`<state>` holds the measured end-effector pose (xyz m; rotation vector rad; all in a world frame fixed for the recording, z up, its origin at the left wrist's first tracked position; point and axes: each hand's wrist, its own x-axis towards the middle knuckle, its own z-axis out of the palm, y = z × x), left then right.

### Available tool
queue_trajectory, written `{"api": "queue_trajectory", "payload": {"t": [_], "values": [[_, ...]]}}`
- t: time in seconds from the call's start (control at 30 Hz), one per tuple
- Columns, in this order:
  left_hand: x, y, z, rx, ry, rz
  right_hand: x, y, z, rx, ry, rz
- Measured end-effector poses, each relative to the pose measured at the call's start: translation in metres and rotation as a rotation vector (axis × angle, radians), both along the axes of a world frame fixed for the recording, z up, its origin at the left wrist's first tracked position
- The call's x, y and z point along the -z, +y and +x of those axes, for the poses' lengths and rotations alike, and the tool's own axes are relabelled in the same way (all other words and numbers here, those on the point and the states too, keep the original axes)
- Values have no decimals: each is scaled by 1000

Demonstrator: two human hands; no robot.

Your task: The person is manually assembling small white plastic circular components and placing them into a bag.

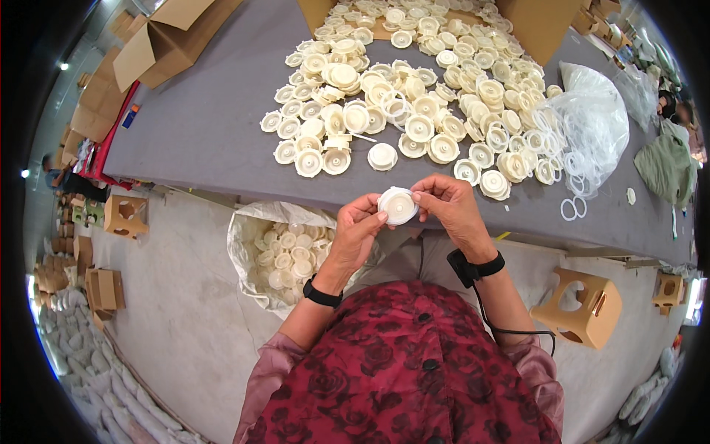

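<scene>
My left hand (362,220) grips a round cream plastic cap (399,209) by its left edge, just in front of the table's near edge. On the cap's right side, the thumb and fingers of my right hand (448,206) are pinched at the rim. A pale ring seems to run round that rim, though my fingers partly hide it. Many similar caps (420,129) lie heaped on the grey table (214,140) beyond my hands. Thin translucent rings (574,209) spill toward the near edge at the right, out of a clear plastic bag (603,122).
A white sack (248,255) full of caps stands on the floor at my left. Cardboard boxes (166,44) sit on the table's far left. A tan plastic stool (580,307) is at my right, another stool (126,216) farther left. Green cloth (665,166) lies at the right end.
</scene>
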<state>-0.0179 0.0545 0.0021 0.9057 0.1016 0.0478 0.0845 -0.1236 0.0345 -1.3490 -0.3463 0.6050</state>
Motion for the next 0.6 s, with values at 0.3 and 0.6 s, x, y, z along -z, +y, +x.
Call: {"api": "queue_trajectory", "payload": {"t": [0.3, 0.6], "values": [[19, -7, 1, -23, 17, -171, 13, -1, -14, -19, 121, 108], [20, -25, 2, -52, -16, -195, 16, -1, -25, -2, 285, 219]]}}
